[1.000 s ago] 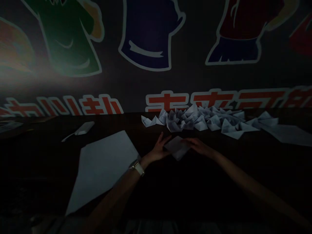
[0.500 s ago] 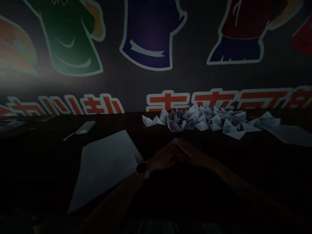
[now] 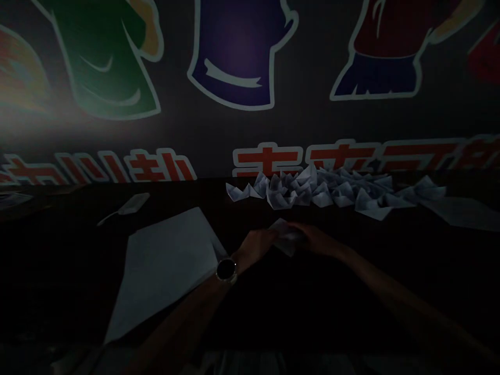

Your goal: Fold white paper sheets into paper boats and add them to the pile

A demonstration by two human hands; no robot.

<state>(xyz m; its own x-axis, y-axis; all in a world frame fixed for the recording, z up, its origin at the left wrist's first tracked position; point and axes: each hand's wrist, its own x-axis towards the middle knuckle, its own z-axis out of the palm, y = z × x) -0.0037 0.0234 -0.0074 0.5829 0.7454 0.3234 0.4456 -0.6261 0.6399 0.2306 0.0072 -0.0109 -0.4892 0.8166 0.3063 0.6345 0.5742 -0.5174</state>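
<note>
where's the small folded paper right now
In the head view, the folded paper is between the left hand and right hand, just below the paper boats and right of the large sheet.

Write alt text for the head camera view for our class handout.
The left hand and right hand hold a small folded white paper on a dark table, beside a large flat white sheet. Behind lies a heap of white paper boats before a cartoon mural.
</note>
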